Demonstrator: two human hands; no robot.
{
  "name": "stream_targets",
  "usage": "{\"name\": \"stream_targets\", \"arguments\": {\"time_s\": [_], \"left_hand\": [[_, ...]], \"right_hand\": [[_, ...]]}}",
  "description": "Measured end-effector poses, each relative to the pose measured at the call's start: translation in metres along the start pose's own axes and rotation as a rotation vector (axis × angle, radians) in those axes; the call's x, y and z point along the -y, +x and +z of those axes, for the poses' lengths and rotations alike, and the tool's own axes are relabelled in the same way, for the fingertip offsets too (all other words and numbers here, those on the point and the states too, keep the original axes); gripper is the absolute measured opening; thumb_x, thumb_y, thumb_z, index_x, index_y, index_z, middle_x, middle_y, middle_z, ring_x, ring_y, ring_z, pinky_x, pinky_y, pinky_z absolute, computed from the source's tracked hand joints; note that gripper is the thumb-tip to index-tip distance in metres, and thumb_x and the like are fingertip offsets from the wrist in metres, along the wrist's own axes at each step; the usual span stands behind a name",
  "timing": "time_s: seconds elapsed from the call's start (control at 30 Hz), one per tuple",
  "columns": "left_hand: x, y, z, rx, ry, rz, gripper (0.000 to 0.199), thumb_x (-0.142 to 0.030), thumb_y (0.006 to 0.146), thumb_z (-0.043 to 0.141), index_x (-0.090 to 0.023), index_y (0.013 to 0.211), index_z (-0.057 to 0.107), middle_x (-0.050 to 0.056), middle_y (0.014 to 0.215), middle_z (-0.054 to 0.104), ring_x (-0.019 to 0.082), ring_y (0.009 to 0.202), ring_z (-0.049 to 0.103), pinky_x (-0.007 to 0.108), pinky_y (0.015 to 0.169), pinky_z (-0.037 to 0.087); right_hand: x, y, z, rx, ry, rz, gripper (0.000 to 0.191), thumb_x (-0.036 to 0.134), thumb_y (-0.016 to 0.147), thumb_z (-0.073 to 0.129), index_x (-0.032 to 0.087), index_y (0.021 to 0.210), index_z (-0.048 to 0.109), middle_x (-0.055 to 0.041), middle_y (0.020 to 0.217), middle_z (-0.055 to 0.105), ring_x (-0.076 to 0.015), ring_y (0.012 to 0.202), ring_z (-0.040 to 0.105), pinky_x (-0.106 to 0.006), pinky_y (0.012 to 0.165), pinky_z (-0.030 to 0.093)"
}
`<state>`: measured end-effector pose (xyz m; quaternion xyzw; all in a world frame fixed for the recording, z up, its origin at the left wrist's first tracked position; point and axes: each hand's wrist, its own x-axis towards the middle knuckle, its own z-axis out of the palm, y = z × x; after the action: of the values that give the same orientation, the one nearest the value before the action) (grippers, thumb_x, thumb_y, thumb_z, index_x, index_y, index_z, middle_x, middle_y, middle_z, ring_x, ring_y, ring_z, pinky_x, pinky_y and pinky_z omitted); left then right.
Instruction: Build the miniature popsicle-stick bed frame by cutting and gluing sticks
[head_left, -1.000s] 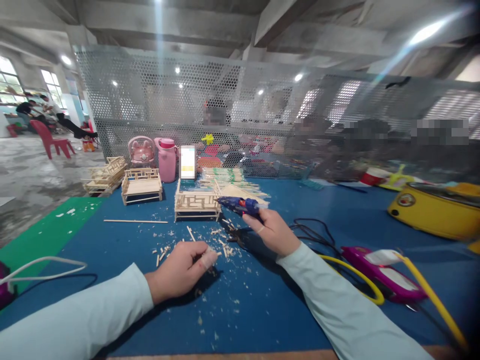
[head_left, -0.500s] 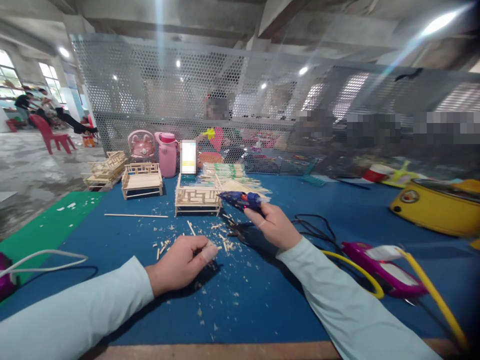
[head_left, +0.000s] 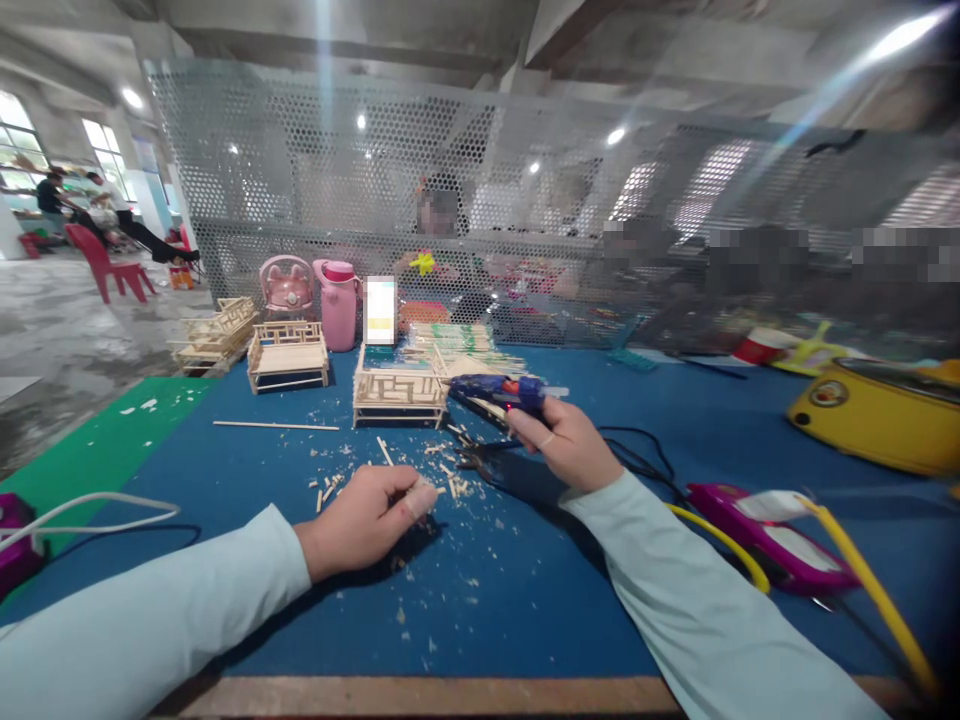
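Note:
My right hand [head_left: 574,445] is closed round a blue hot glue gun [head_left: 495,391], its nozzle pointing left at the right end of a small stick-built bench frame [head_left: 397,395]. Whether the nozzle touches the frame I cannot tell. My left hand [head_left: 367,520] is closed in a pinch low over the table, with the pale tip of a short piece of wooden stick [head_left: 441,491] showing at its fingertips. Between the hands lie dark pliers [head_left: 480,458] and scattered stick offcuts [head_left: 326,495].
A finished-looking miniature bench [head_left: 289,358] and more stick furniture [head_left: 217,335] stand at the left. Behind are a pink flask [head_left: 339,310], a phone [head_left: 380,312] and stick bundles [head_left: 454,340]. A purple power strip [head_left: 772,540] and yellow pot [head_left: 877,415] are at the right.
My right hand and the glue gun have moved slightly right, and the gun sits more level. My left hand stays nearly where it was. The view has shifted a little.

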<state>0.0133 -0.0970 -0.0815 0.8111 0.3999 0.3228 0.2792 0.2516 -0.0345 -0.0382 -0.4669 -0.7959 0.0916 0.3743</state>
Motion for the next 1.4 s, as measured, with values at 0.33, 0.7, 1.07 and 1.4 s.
{"name": "stream_targets", "arguments": {"time_s": [0.33, 0.7, 1.07, 1.4], "left_hand": [[-0.002, 0.002, -0.001, -0.051, -0.100, -0.048, 0.037, -0.038, 0.089, 0.025, -0.017, 0.065, 0.042, -0.002, 0.058, 0.047, 0.011, 0.057, 0.042, 0.023, 0.057, 0.034], [0.003, 0.042, -0.013, -0.225, 0.101, -0.040, 0.035, -0.034, 0.086, 0.034, -0.017, 0.057, 0.036, -0.004, 0.053, 0.038, 0.009, 0.052, 0.034, 0.023, 0.050, 0.024], [0.002, 0.082, -0.014, -0.234, 0.162, -0.007, 0.034, -0.030, 0.086, 0.036, -0.016, 0.057, 0.045, -0.002, 0.052, 0.046, 0.010, 0.053, 0.042, 0.023, 0.052, 0.028], [-0.007, 0.085, -0.038, -0.445, 0.301, 0.061, 0.040, -0.038, 0.090, 0.025, -0.016, 0.078, 0.056, 0.003, 0.066, 0.059, 0.014, 0.063, 0.053, 0.027, 0.061, 0.038]], "right_hand": [[-0.055, 0.038, -0.007, -0.153, -0.478, 0.188, 0.036, 0.037, 0.076, 0.047, 0.015, 0.105, 0.049, -0.0120, 0.082, 0.065, -0.0225, 0.065, 0.059, -0.035, 0.056, 0.044], [-0.015, 0.033, -0.005, -0.314, -0.791, -0.173, 0.030, 0.036, 0.076, 0.052, 0.015, 0.096, 0.061, -0.0139, 0.097, 0.062, -0.0243, 0.082, 0.055, -0.036, 0.069, 0.038], [0.028, 0.025, 0.030, -0.301, -0.602, -0.673, 0.017, 0.026, 0.082, 0.052, 0.021, 0.069, 0.063, 0.0020, 0.065, 0.062, -0.0120, 0.067, 0.047, -0.033, 0.082, 0.026], [0.004, 0.040, 0.038, -0.286, -0.726, -0.608, 0.021, 0.021, 0.084, 0.046, 0.020, 0.070, 0.061, 0.0001, 0.066, 0.061, -0.0141, 0.068, 0.044, -0.034, 0.081, 0.024]]}}
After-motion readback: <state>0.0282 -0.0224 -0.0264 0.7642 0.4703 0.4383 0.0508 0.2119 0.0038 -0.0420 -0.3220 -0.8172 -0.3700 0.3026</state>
